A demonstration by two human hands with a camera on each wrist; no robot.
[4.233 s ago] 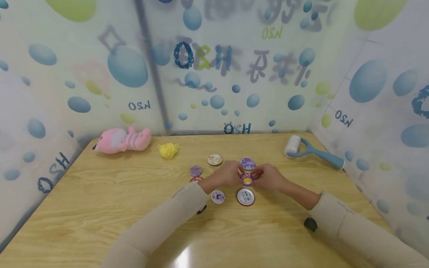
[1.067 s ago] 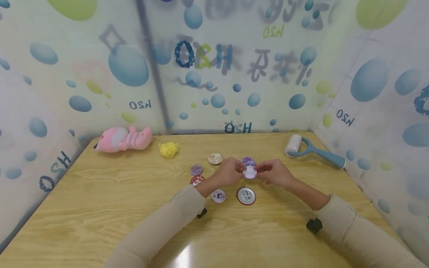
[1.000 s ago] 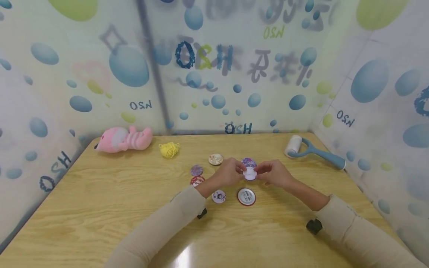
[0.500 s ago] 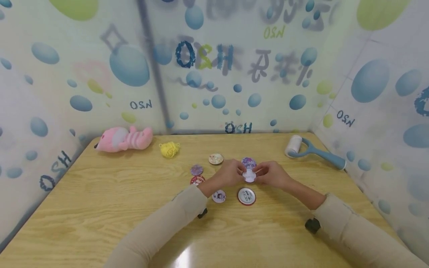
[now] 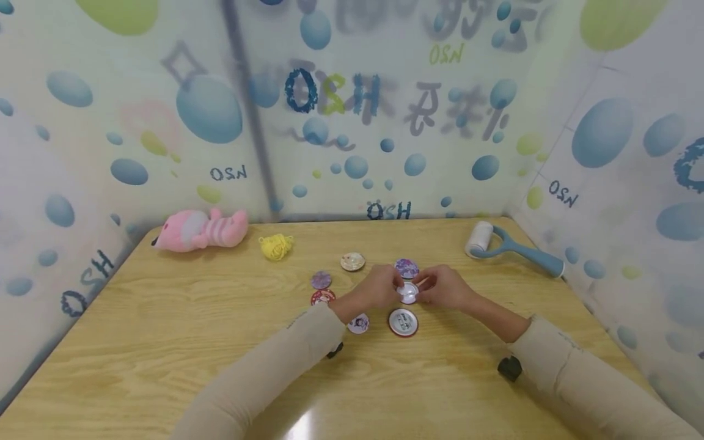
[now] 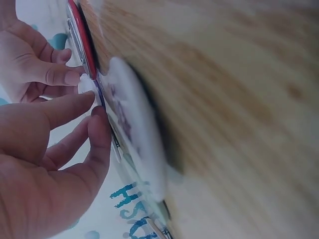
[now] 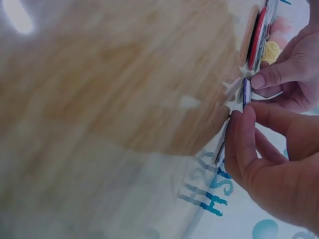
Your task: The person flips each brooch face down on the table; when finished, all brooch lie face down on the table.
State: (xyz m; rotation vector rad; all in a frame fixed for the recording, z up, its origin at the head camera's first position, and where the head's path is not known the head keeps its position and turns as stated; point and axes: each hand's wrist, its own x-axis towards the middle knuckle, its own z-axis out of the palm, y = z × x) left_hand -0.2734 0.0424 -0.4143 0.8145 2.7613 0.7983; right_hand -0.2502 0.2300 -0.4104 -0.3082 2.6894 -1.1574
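Observation:
In the head view a round button badge [image 5: 408,293] shows its white back between my two hands, low at the tabletop. The left hand [image 5: 379,287] pinches its left edge with thumb and fingers; the right hand [image 5: 444,288] pinches the right edge. From the left wrist view the badge is seen nearly edge-on, with the left hand [image 6: 55,154] in front. Just behind it lies a purple badge [image 5: 406,267]. Nearer me is a red-rimmed badge [image 5: 403,322], back up. A pale badge with a dark figure [image 5: 359,323] is partly covered by the left wrist.
More badges lie left: a red one [image 5: 322,297], a lilac one [image 5: 321,280] and a cream one [image 5: 352,261]. Along the back are a pink plush toy [image 5: 200,231], yellow yarn [image 5: 276,247] and a blue-handled lint roller [image 5: 514,247]. Patterned curtains enclose the wooden table [image 5: 165,342].
Since the earliest frame the held badge has turned from its purple-and-yellow picture to its white back. Over the last second both hands have moved slightly towards me and down with it.

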